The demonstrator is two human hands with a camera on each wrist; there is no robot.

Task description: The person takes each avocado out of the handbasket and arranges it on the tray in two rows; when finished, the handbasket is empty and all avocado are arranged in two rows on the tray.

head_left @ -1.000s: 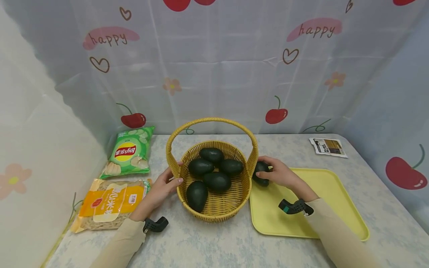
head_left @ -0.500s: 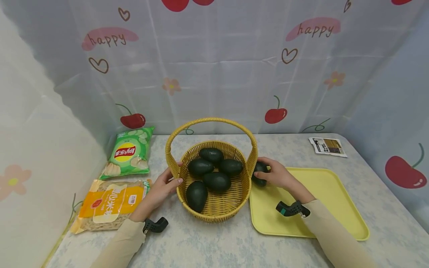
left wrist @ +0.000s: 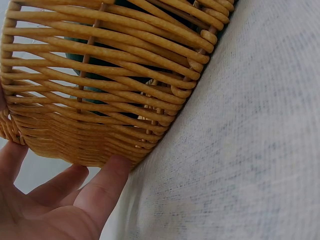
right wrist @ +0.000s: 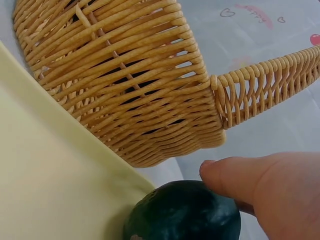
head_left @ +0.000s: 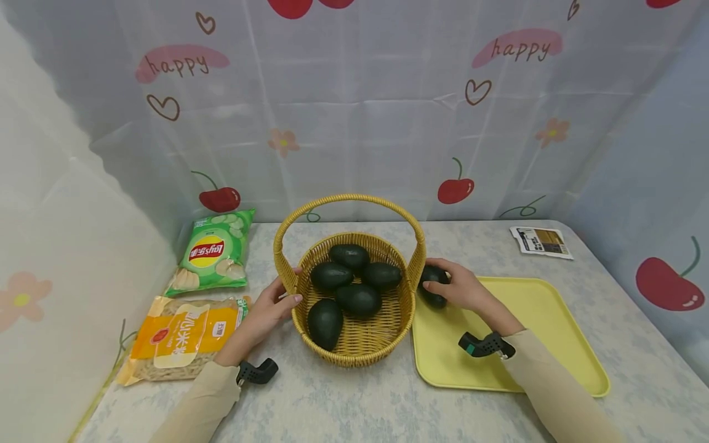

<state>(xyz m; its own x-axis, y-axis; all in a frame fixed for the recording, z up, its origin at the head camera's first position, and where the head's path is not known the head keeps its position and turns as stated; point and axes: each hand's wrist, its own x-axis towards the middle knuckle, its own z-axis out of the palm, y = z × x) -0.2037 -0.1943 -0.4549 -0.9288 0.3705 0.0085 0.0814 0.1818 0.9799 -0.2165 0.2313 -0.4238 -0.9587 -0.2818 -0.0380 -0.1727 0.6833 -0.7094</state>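
Note:
A yellow wicker basket (head_left: 372,335) with a tall arched handle holds several dark green avocados (head_left: 359,301). At its left side my left hand (head_left: 269,312) touches the basket, and in the left wrist view the extended fingers (left wrist: 102,192) rest against the woven outer wall. My right hand (head_left: 464,289) grips another avocado (head_left: 434,275) just outside the basket's right side, at the back left corner of a yellow tray (head_left: 509,344). Thumb and fingers lie on opposite sides of it. From the right wrist, that avocado (right wrist: 182,215) shows close below the wicker wall.
On the left lie a green Lay's chip bag (head_left: 213,252) and, nearer, an orange and clear food packet (head_left: 183,338). A small white and brown packet (head_left: 543,242) lies at the back right. Printed curtains (head_left: 354,123) close off the back and sides.
My right hand and the avocado shifted slightly left, then back right, staying by the tray's corner. The left hand and the basket have held still.

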